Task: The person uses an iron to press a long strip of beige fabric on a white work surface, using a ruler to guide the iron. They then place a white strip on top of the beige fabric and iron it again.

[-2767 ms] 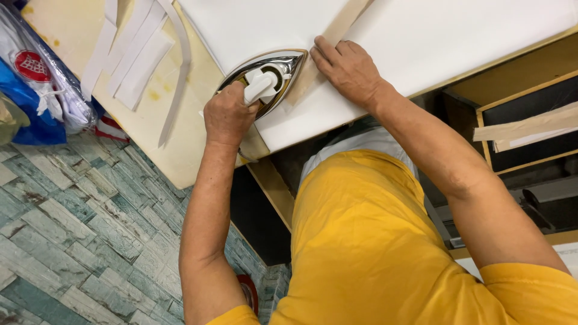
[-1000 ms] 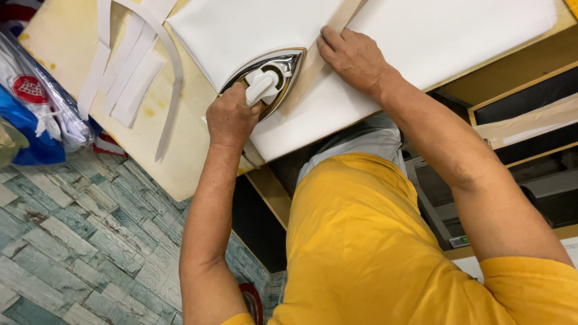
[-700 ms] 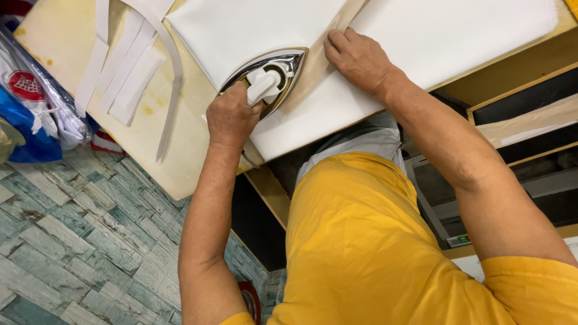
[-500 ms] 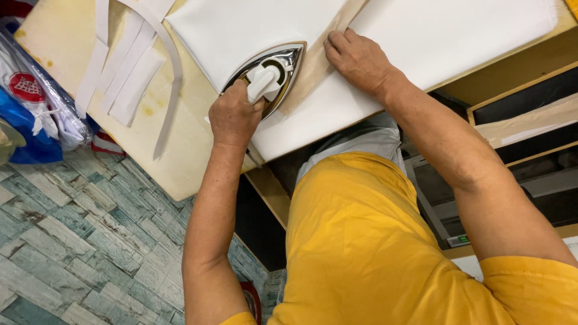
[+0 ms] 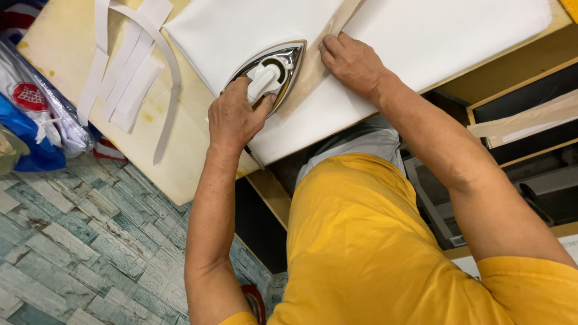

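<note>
A white cloth (image 5: 421, 36) lies across the counter (image 5: 180, 162), with white strips (image 5: 129, 66) at its left end. On the cloth's tan fold (image 5: 313, 66) sits an iron (image 5: 268, 75), long axis diagonal, tip toward the upper right. The left hand (image 5: 235, 117) is clamped on the iron's handle; the right hand (image 5: 352, 60) presses flat, fingers together, just beside the tip.

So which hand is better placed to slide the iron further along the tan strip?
Left, probably: the left hand already grips the iron, while the right hand presses flat on the white fabric.
</note>
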